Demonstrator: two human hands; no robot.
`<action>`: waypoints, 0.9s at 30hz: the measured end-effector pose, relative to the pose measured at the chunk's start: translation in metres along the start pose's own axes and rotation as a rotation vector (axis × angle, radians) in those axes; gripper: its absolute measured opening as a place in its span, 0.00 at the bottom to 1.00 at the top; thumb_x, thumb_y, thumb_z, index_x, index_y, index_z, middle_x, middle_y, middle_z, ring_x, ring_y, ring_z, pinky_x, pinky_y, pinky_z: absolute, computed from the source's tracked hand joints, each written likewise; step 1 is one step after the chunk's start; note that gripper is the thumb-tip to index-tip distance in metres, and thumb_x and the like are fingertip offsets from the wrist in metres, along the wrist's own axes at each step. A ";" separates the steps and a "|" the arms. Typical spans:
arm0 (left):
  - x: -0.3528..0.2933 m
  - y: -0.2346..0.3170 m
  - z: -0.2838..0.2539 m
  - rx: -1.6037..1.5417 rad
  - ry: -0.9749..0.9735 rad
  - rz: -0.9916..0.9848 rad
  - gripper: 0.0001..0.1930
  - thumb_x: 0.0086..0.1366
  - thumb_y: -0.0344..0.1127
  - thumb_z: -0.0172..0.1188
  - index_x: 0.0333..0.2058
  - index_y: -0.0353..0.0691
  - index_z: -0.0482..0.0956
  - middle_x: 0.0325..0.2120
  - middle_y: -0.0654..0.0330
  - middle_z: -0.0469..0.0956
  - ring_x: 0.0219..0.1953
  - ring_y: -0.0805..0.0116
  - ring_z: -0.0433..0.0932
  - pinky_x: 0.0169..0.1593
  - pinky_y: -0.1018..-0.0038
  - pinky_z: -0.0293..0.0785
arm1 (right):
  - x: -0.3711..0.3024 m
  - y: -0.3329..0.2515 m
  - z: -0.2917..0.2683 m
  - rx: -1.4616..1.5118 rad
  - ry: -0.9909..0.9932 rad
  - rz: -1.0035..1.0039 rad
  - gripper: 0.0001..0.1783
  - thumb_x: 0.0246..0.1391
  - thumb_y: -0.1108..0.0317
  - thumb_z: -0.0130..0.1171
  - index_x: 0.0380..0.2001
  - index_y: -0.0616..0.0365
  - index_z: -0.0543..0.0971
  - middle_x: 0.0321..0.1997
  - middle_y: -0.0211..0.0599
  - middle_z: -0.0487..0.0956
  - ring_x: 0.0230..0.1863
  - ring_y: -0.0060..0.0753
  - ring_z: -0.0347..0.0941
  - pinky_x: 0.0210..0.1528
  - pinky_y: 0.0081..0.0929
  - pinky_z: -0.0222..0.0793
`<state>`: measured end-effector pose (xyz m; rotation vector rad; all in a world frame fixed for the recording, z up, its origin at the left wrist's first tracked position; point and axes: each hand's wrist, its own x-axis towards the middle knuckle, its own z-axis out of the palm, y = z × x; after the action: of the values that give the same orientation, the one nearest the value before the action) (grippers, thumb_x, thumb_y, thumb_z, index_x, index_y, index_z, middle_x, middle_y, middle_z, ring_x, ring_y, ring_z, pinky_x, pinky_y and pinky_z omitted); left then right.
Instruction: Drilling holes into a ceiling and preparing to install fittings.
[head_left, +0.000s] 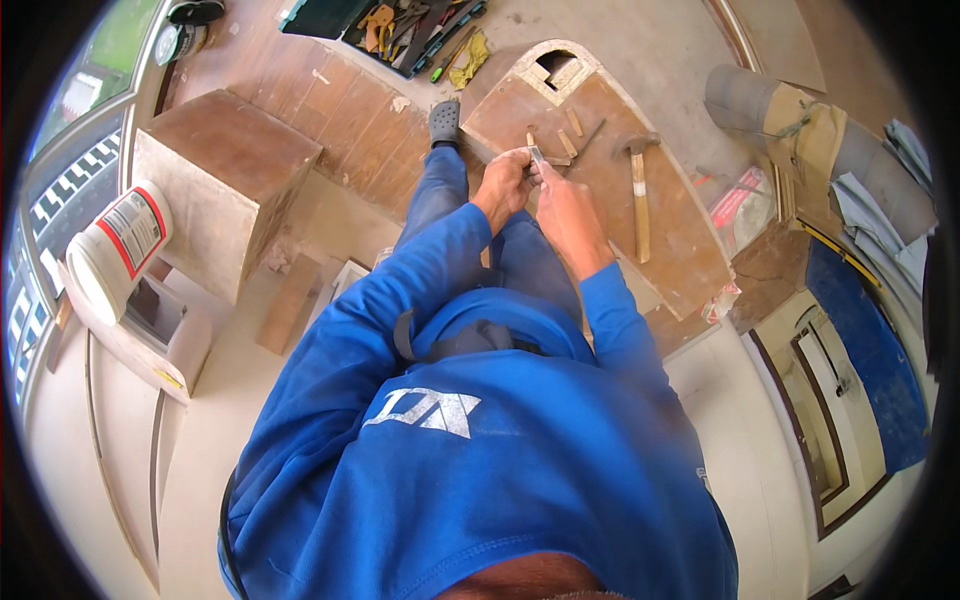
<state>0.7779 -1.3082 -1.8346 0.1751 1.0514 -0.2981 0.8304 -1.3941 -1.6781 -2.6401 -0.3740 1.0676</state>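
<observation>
Above the near edge of a brown wooden board (pixel 660 235), my left hand (pixel 502 190) and my right hand (pixel 573 222) meet with fingers closed. Between their fingertips is a slim piece (pixel 537 155) with a grey, metal-looking face and a pale wooden-looking end; its exact kind is too small to tell. Fingers cover part of it. Just beyond, small wood strips (pixel 568 143) and a thin dark rod (pixel 592 136) lie on the board. A hammer (pixel 640 195) with a wooden handle rests to the right of my right hand.
An arched wooden piece (pixel 556 70) stands at the board's far end. Farther back is an open toolbox (pixel 410 35) with hand tools. Left are a wooden box (pixel 215 190) and a white bucket (pixel 120 245) on its side. A rolled grey mat (pixel 850 150) lies right.
</observation>
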 end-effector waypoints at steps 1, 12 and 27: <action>0.000 0.000 -0.002 -0.001 0.002 0.001 0.08 0.71 0.28 0.47 0.36 0.36 0.77 0.26 0.60 0.77 0.25 0.70 0.75 0.31 0.71 0.76 | -0.004 -0.002 -0.003 -0.027 -0.013 0.005 0.19 0.63 0.65 0.49 0.55 0.51 0.77 0.35 0.53 0.83 0.39 0.58 0.81 0.40 0.55 0.75; 0.003 0.002 -0.001 0.000 -0.020 0.025 0.10 0.71 0.28 0.46 0.34 0.37 0.77 0.25 0.61 0.77 0.24 0.70 0.74 0.29 0.72 0.74 | 0.008 0.004 0.011 0.028 0.067 -0.058 0.20 0.62 0.68 0.50 0.55 0.53 0.78 0.36 0.55 0.83 0.39 0.61 0.80 0.40 0.55 0.74; 0.014 0.012 0.001 0.007 -0.001 -0.023 0.10 0.75 0.32 0.45 0.37 0.37 0.75 0.27 0.60 0.76 0.27 0.69 0.75 0.34 0.70 0.78 | 0.002 0.002 0.008 0.164 0.110 -0.023 0.21 0.64 0.66 0.49 0.59 0.54 0.76 0.37 0.58 0.81 0.38 0.65 0.78 0.40 0.57 0.71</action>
<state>0.7892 -1.2990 -1.8459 0.1698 1.0520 -0.3225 0.8261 -1.3937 -1.6855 -2.5287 -0.2803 0.9001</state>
